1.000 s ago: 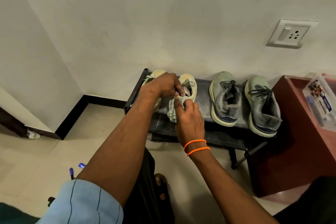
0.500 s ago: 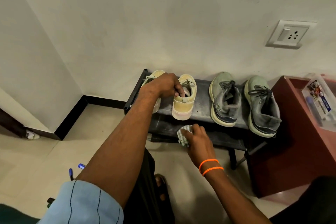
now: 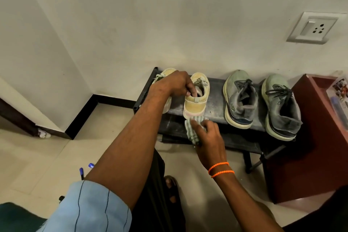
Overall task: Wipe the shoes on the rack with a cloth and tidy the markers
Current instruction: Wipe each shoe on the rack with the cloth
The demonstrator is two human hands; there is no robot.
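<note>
On grey shoe (image 3: 240, 100): logo (unreadable)

Left arm: reaching forward, forearm bare, rolled blue sleeve at the elbow.
Left hand (image 3: 177, 85): curling its fingers into the collar of the yellow shoe (image 3: 195, 98), gripping it.
Right arm: extending forward, orange bands circling the wrist.
Right hand (image 3: 207, 137): clutching the striped cloth (image 3: 192, 128) just beneath that shoe's heel.

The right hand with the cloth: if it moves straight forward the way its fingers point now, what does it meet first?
Most likely the heel of the yellow shoe, just beyond the cloth that the right hand holds. Depth is uncertain; it might brush the rack edge first.
</note>
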